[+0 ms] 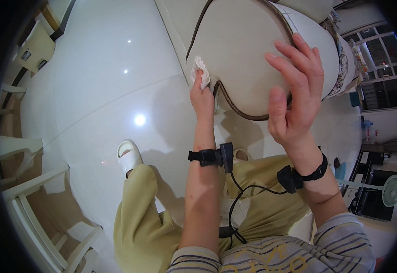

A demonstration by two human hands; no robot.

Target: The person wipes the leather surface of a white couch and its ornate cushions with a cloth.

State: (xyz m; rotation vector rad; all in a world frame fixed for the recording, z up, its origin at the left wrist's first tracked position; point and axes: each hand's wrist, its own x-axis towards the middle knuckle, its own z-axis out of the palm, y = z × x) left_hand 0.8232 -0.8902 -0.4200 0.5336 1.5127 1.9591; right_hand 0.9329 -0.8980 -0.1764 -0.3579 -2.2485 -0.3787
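Observation:
My left hand (202,100) pinches a crumpled white cloth or tissue (205,79) against the left part of a cream sofa armrest's front panel (244,51). Dark brown piping (233,101) runs along the panel's curved edge, with a sharp notch just right of the cloth. Raised in front of the same armrest, my right hand (299,92) has its fingers apart and holds nothing. Whether it touches the sofa I cannot tell. Each wrist wears a black strap with a small box, and a black cable (234,204) joins them.
Glossy pale floor tiles (92,85) lie left of the sofa. White chairs (38,225) line the left side, near a cream plastic object (34,47). At far right stand a fan (391,191) and a barred window (384,65). My slippered foot (129,158) is below.

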